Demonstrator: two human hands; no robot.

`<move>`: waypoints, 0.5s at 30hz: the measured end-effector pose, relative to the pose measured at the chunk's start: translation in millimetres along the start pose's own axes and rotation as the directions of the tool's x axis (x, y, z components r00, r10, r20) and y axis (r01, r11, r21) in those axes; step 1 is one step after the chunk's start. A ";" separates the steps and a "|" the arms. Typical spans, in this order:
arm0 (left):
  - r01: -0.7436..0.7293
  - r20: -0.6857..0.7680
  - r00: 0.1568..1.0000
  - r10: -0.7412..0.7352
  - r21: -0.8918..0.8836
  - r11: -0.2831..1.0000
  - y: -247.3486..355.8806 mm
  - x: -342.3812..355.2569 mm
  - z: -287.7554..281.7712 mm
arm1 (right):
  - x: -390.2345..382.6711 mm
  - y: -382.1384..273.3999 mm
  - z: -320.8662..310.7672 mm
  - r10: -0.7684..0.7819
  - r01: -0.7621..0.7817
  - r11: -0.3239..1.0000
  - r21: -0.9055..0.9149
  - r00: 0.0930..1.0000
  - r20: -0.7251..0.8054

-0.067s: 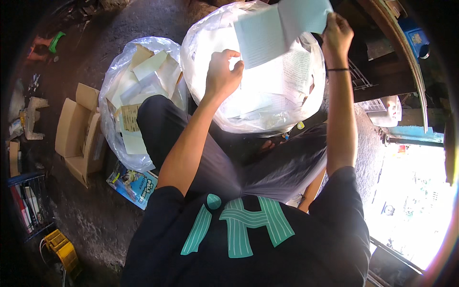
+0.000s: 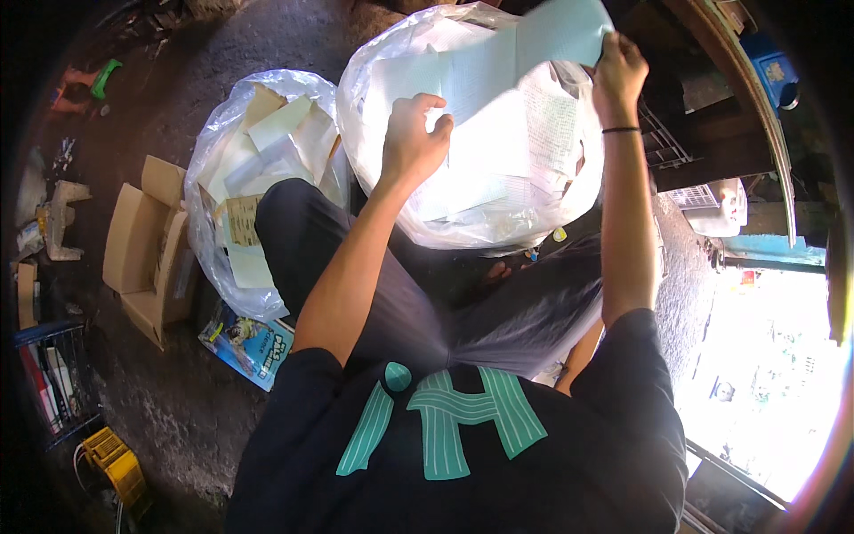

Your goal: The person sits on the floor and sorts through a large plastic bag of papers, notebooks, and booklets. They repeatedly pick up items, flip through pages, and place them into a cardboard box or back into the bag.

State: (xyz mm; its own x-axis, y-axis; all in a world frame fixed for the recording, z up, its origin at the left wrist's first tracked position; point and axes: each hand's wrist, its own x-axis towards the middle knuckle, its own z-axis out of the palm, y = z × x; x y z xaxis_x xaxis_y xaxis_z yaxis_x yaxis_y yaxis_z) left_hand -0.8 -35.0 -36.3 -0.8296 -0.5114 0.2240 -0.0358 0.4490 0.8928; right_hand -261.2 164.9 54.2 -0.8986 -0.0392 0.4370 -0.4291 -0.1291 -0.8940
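A lined paper sheet (image 2: 562,37) with a fold hangs over a large clear plastic bag (image 2: 489,233) in front of me. My right hand (image 2: 620,76) pinches its right edge, raised above the bag's far right side. Over the bag's left part is my left hand (image 2: 414,138), thumb and fingers apart, nothing visibly between them. It is close to the sheet's left end; glare hides whether they touch. White written papers (image 2: 553,129) fill the bag, which stands beyond my crossed legs.
A smaller clear bag (image 2: 197,209) of paper and card stands left, beside an open cardboard box (image 2: 132,240). A blue book (image 2: 249,345) lies near my left knee. Farther left are a dark rack (image 2: 55,378) with books and a yellow plastic object (image 2: 117,463). Wooden shelving (image 2: 734,80) borders the right.
My right hand has shifted slightly left and down with the sheet. The sheet now stretches farther left, over the papers in the bag. My left hand has hardly moved.
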 end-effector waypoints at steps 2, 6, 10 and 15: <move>-0.012 -0.019 1.000 0.012 -0.001 1.000 -5.8 5.5 -5.9 | -7.9 36.4 5.0 0.009 -0.021 0.993 -0.116 0.995 -0.103; 0.036 0.090 0.995 -0.032 -0.051 0.998 -14.0 18.7 8.0 | -23.0 133.2 -96.1 -0.093 -0.071 0.720 -0.691 0.976 -0.197; 0.265 0.281 0.907 -0.313 0.194 0.944 -31.2 11.8 5.7 | -92.6 105.7 -69.3 0.214 -0.378 0.778 -0.501 0.910 -0.355; 0.290 0.137 0.940 -0.314 0.168 0.942 -35.2 -4.7 62.8 | -98.2 73.3 -47.7 -0.007 -0.179 0.685 -0.707 0.968 -0.251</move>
State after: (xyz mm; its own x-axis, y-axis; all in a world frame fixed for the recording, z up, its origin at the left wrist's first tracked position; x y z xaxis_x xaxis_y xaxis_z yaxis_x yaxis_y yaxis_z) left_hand -30.6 -2.4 -93.3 -0.8445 -0.5212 -0.1232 -0.3679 0.3974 0.8407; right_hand -208.8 206.5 -59.0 -0.8898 0.2118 0.4042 -0.1980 0.6187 -0.7603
